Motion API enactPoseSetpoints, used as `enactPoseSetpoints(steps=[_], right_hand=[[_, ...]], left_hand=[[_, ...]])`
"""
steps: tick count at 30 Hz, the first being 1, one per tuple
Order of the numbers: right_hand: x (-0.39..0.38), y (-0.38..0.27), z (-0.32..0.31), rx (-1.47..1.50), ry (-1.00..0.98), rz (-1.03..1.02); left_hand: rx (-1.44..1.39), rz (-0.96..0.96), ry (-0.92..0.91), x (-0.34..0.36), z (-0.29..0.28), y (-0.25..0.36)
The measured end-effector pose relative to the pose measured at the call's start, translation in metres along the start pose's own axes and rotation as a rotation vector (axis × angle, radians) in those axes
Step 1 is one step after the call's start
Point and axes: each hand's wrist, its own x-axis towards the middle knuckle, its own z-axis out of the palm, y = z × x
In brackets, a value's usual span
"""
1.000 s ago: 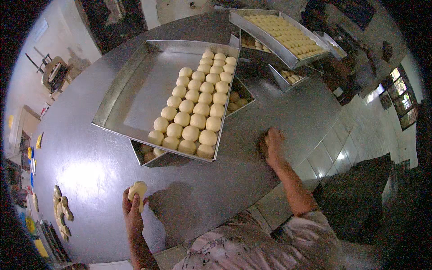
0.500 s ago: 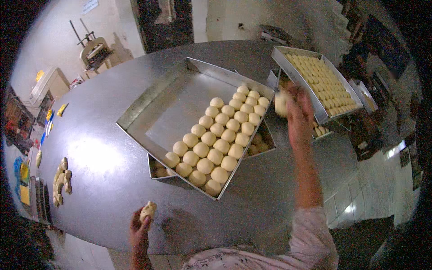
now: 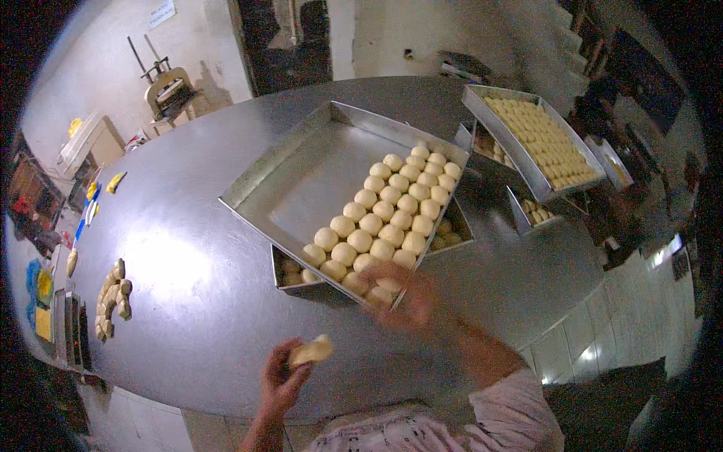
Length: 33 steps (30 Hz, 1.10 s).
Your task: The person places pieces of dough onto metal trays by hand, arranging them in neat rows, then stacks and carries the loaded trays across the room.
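My left hand [image 3: 280, 380] is closed around a piece of dough [image 3: 312, 350] over the near part of the table. Smeared by motion, my right hand [image 3: 410, 301] reaches over the near corner of a large metal tray [image 3: 282, 151]. Pale dough shows by its fingers; whether they grip any of it cannot be made out. Smooth round dough balls [image 3: 370, 224] stand in rows along the tray's right side, the nearest ones partly covered by the hand. The left part of that tray is bare metal.
Beneath the tray, another tray [image 3: 280, 265] holds dough balls. A filled tray [image 3: 482, 113] sits raised and tilted at the far right, with smaller trays near it. Cut dough pieces [image 3: 113, 297] lie in a curved row on the metal table [image 3: 203, 331], at left.
My right hand has swung from beside the far right tray, where a blurred dough ball was at its fingers, to the big tray's near corner. My left hand has moved right with its dough.
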Motion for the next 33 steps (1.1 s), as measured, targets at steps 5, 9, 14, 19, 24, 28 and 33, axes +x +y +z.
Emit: enactPoseSetpoints(steps=[5,9,14,19,24,28,33], right_hand=[[-0.102,0.070,0.102,0.040,0.009,0.072],[-0.157,0.062,0.068,0.060,0.447,0.607],[-0.146,0.154,0.002,-1.341,0.512,0.498],[-0.110,0.166,0.058,-1.027,0.612,0.356],[-0.163,0.159,-0.009,-1.194,0.612,0.615],[-0.105,0.184,-0.039,-0.993,0.784,0.627],[-0.147,0.159,-0.026,-0.778,0.440,0.356]], left_hand=[[0.557,0.063,-0.540,0.016,0.008,0.013],[0.146,-0.040,0.078,-0.001,-0.090,-0.018],[0.152,-0.099,0.097,-0.006,-0.111,-0.024],[0.277,-0.120,-0.088,-0.001,-0.108,-0.035],[0.262,-0.088,0.049,0.003,-0.100,0.016],[0.317,-0.082,-0.107,0.034,-0.070,-0.015],[1.140,0.391,-0.105,0.034,-0.042,-0.017]])
